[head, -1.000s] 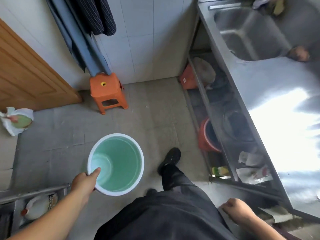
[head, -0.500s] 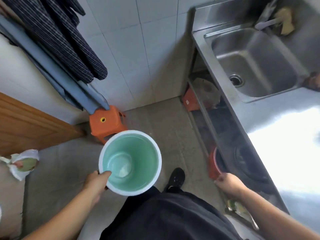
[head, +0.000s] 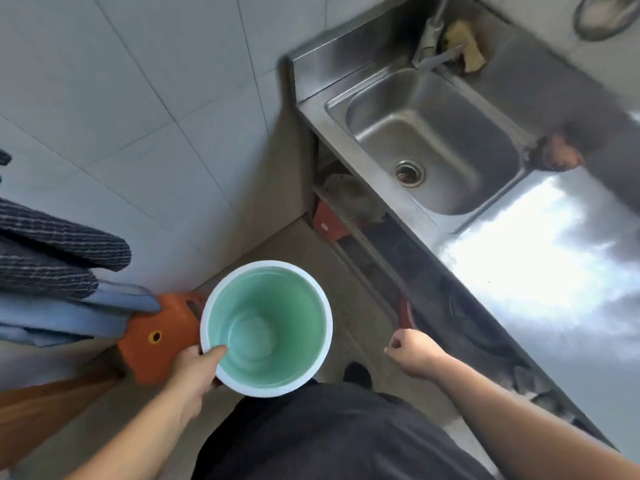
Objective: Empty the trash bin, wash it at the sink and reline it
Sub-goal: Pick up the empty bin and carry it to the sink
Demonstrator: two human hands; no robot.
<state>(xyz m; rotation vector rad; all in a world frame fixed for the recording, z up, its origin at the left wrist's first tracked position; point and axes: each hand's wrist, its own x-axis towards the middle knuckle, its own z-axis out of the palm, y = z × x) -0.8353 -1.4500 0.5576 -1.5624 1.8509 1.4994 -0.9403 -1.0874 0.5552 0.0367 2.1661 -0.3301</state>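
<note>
A round trash bin (head: 277, 306), green inside with a white rim, hangs upright above the floor in front of my body. Nothing lies in it. My left hand (head: 195, 367) grips its near-left rim, thumb hooked inside. My right hand (head: 412, 353) floats free to the bin's right with loosely curled fingers and holds nothing. The steel sink (head: 429, 140) lies up and to the right, its basin bare around the drain (head: 410, 173). A tap (head: 431, 39) stands at its back edge.
An orange stool (head: 156, 337) stands on the floor left of the bin. Dark and blue clothes (head: 52, 271) hang at the left wall. A steel counter (head: 540, 289) runs along the right, with red tubs (head: 329, 220) on the shelf beneath. A sponge (head: 464, 43) lies by the tap.
The bin has risen in my left hand and come closer to the sink. My right hand has lifted away from the shelf under the counter. The view has tilted up toward the sink.
</note>
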